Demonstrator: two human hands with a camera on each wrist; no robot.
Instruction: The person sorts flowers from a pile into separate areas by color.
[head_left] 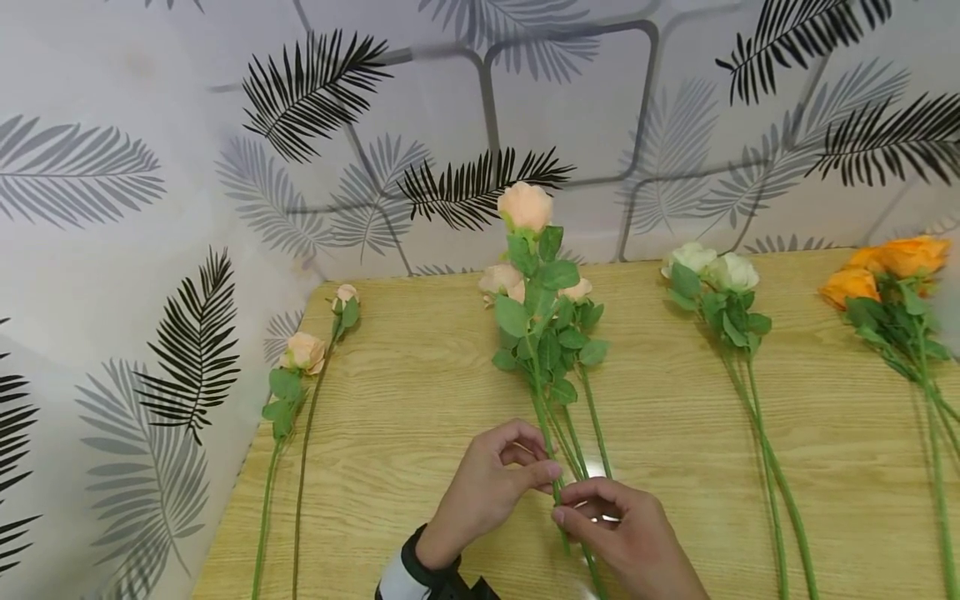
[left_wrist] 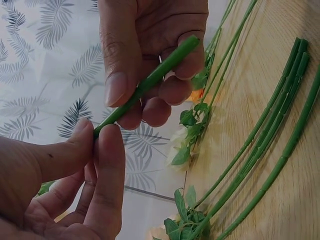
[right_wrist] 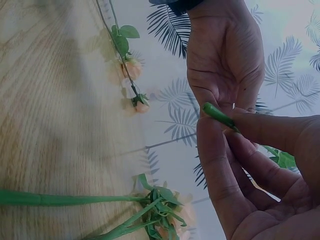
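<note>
Above the table's middle, a peach rose [head_left: 525, 206] with green leaves is held by its stem [left_wrist: 155, 77], bloom pointing away. My left hand [head_left: 491, 483] pinches that stem between thumb and forefinger. Just below it, my right hand [head_left: 630, 533] holds the lower part, thumb and fingers on either side, close to the cut end [right_wrist: 209, 109]. Behind the held flower, more peach roses [head_left: 498, 279] lie on the table with their stems towards me, partly hidden by its leaves.
Two peach roses, one a small bud [head_left: 347, 293], lie along the left side of the wooden table [head_left: 420, 350]. Cream-white roses [head_left: 731, 272] lie to the right, with orange flowers [head_left: 907, 257] at the far right. A leaf-patterned covering [head_left: 555, 108] rises behind the table.
</note>
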